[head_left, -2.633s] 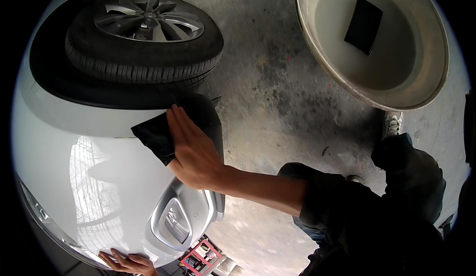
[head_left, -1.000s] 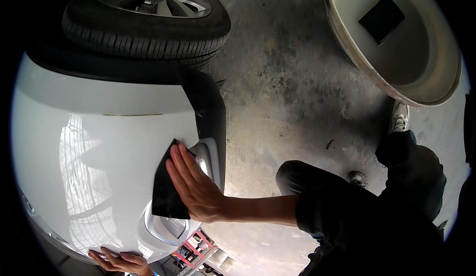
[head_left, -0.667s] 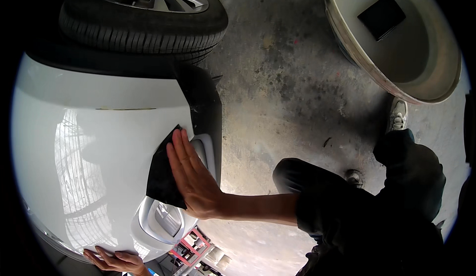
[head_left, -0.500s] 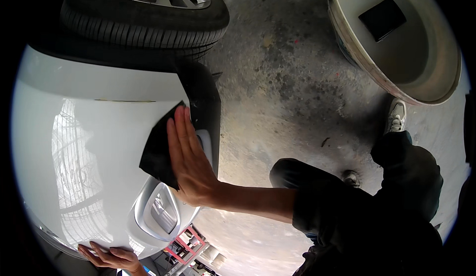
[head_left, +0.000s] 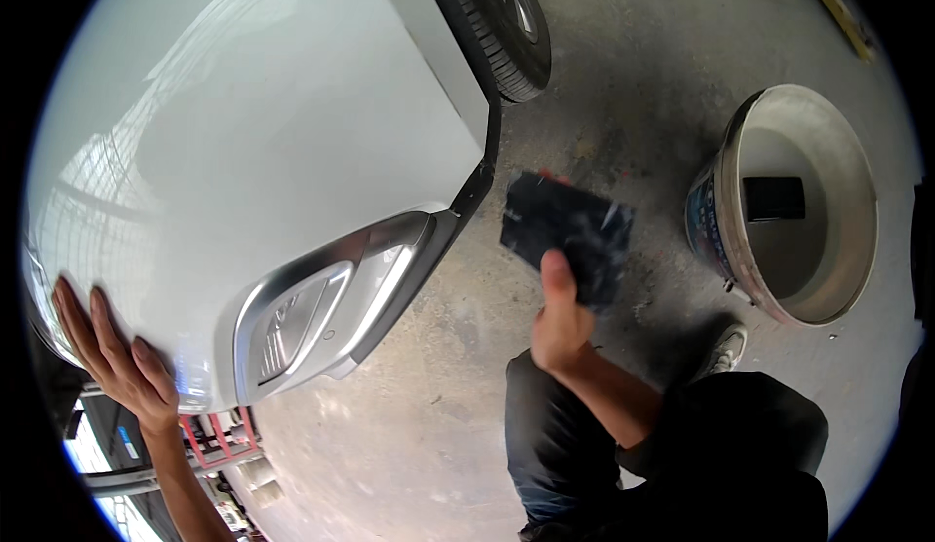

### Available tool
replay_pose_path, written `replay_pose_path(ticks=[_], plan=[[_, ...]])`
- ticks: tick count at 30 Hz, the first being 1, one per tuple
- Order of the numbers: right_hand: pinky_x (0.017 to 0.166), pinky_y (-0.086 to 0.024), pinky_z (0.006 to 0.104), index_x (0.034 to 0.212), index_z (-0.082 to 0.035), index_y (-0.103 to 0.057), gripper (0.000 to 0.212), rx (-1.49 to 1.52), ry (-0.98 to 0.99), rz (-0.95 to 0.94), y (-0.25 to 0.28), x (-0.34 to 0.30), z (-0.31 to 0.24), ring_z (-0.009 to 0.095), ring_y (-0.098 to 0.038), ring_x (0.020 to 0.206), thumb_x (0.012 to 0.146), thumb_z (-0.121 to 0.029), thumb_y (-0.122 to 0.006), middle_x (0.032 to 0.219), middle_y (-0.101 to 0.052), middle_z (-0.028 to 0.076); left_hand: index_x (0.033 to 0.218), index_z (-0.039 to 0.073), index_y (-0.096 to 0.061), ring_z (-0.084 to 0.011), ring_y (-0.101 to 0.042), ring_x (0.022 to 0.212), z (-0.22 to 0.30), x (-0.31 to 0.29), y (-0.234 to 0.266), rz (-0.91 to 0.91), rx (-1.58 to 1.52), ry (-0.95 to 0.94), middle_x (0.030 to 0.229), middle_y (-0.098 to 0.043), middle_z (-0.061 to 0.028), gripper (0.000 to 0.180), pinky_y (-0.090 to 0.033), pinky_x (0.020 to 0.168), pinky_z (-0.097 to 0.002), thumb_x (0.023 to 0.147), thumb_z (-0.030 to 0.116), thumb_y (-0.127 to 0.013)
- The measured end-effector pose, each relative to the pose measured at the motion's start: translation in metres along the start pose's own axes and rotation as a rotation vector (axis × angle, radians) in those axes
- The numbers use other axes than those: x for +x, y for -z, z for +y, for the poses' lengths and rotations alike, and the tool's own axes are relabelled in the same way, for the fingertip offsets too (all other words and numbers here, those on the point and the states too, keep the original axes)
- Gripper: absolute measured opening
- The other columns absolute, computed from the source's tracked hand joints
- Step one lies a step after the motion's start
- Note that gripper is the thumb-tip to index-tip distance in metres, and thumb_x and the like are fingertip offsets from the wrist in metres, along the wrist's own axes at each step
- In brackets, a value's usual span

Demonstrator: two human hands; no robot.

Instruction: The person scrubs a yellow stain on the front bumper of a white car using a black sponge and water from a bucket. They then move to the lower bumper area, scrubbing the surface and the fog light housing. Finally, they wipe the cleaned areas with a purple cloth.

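Note:
My left hand (head_left: pixel 125 372) lies with fingers apart on the white painted car bumper (head_left: pixel 282 123), near its left edge. Away from the bumper, above the floor, my right hand (head_left: pixel 565 328) grips a black sheet of sandpaper (head_left: pixel 570 225). The thumb presses on its upper face, and most of the other fingers are hidden beneath. Pale, whitish smears streak the sheet. Between the two hands, a silver-trimmed oval lamp recess (head_left: pixel 302 333) is set into the bumper.
A bucket (head_left: pixel 730 167) of cloudy water stands on the right, with a black rectangular pad (head_left: pixel 775 198) in it. Behind the bumper is a car wheel (head_left: pixel 502 31). My shoe (head_left: pixel 726 347) is near the bucket. A red metal frame (head_left: pixel 219 440) shows at lower left.
My right hand has lifted the sandpaper off the bumper and carried it right, over the floor. My left hand remains on the bumper. The view has turned, bringing the bucket fully into sight.

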State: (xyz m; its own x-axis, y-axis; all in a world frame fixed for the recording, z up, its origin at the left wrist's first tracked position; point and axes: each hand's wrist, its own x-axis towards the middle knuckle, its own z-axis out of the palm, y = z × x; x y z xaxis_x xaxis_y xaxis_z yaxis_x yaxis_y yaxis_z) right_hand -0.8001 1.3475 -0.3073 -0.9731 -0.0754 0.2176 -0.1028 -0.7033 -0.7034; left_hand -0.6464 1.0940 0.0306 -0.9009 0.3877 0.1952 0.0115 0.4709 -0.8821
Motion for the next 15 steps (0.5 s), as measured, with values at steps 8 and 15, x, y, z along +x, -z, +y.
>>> replay_pose_path(ticks=[8, 15], plan=[[0.089, -0.056, 0.0297, 0.113, 0.006, -0.069, 0.022, -0.652, 0.204, -0.472, -0.03, 0.174, -0.1, 0.017, -0.071, 0.095, 0.092, 0.002, -0.063, 0.105, -0.076, 0.01, 0.164, 0.013, -0.029, -0.0279, -0.028, 0.157, 0.139, 0.044, -0.044, 0.138, -0.013, 0.356, 0.169, -0.032, -0.0107, 0.076, -0.019, 0.13, -0.048, 0.105, 0.06, -0.039], [0.069, -0.053, 0.0336, 0.114, 0.0, -0.066, 0.033, -0.923, -0.162, -0.777, 0.002, 0.195, -0.079, 0.017, -0.068, 0.074, 0.092, -0.025, -0.068, 0.083, -0.074, 0.009, 0.165, 0.01, -0.025, -0.0201, -0.008, 0.162, 0.288, 0.088, -0.086, -0.335, -0.007, 0.032, 0.175, -0.014, -0.005, 0.073, 0.0, 0.132, -0.0385, 0.107, 0.052, -0.039]])
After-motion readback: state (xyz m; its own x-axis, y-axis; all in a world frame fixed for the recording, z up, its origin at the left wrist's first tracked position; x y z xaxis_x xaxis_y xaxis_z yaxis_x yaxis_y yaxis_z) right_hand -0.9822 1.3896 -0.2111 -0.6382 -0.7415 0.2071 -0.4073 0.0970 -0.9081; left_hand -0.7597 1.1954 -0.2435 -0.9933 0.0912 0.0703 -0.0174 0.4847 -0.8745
